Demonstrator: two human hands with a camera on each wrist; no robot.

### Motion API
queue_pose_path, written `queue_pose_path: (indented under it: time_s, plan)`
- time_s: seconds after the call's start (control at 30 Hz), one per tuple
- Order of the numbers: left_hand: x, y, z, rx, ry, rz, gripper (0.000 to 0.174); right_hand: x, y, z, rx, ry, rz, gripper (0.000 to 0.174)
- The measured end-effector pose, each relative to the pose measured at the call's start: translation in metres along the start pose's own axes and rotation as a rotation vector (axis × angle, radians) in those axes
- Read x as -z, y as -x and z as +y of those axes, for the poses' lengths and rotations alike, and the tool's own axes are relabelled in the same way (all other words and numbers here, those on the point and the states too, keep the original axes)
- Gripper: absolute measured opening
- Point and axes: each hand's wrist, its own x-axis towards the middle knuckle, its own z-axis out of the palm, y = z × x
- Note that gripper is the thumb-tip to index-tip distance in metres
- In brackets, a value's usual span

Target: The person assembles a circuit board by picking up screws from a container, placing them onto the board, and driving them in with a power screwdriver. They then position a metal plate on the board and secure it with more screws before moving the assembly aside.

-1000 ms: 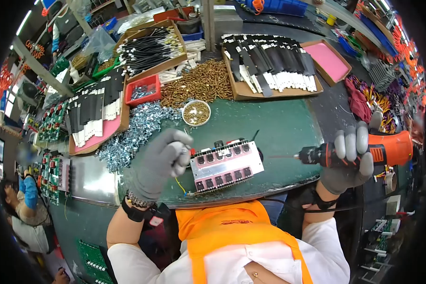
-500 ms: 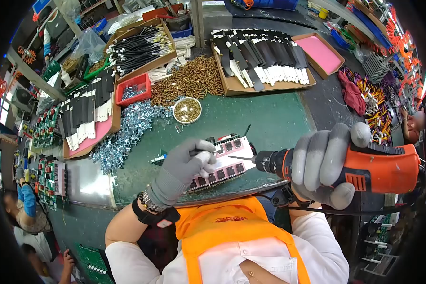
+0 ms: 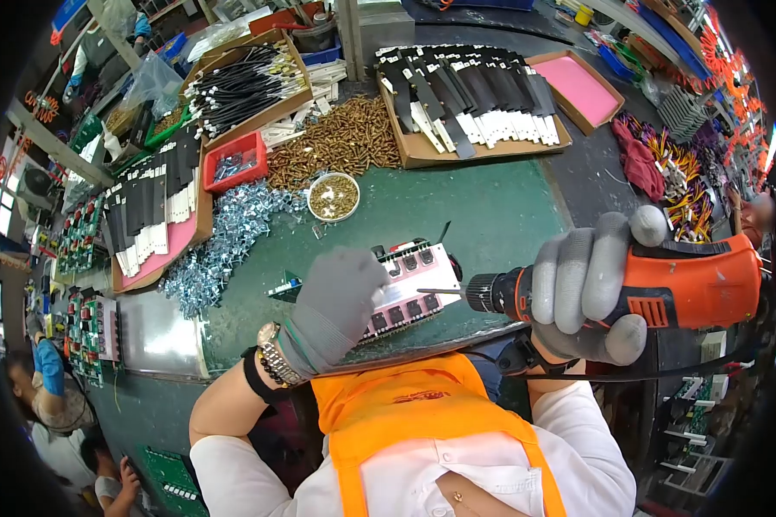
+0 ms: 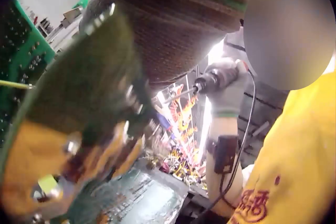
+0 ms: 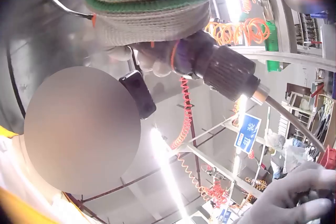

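My gloved right hand grips an orange and black power drill by its body. The long thin bit points left, its tip over the silver metal plate of a circuit board assembly on the table. Dark components line both long sides of the plate. Curled over the left end of this assembly is my gloved left hand, fingertips close to the bit and blurred. I cannot tell whether a small part is between them. In the right wrist view the drill chuck shows close up.
Behind the assembly stand a round tub of small screws, a heap of brass-coloured parts and a red bin. Silver clips are piled at left. Cardboard trays hold black and white strips. A cable trails from the right wrist.
The right hand has brought the drill left, its bit now over the assembly. My left hand has moved right and down onto the assembly's left end.
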Motion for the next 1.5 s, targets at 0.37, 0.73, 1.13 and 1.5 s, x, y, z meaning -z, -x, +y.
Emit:
queue_pose_path:
  time_s: [0.37,0.73,1.13,1.5]
  plan:
    - [0.029,-0.009,0.02,0.736,1.322,-0.243,0.03,-0.008,-0.015,-0.004,0.097,-0.046,-0.059,0.058]
    - [0.022,-0.004,0.014,0.743,1.412,-0.194,0.027,-0.013,-0.001,-0.012,0.061,0.027,0.06,0.07]
    - [0.014,-0.002,0.02,0.774,1.398,-0.093,0.017,-0.013,-0.011,0.001,0.13,0.035,-0.045,0.055]
    - [0.0,-0.023,0.011,0.757,1.267,-0.017,0.021,-0.002,-0.022,0.014,-0.048,0.055,-0.065,0.072]
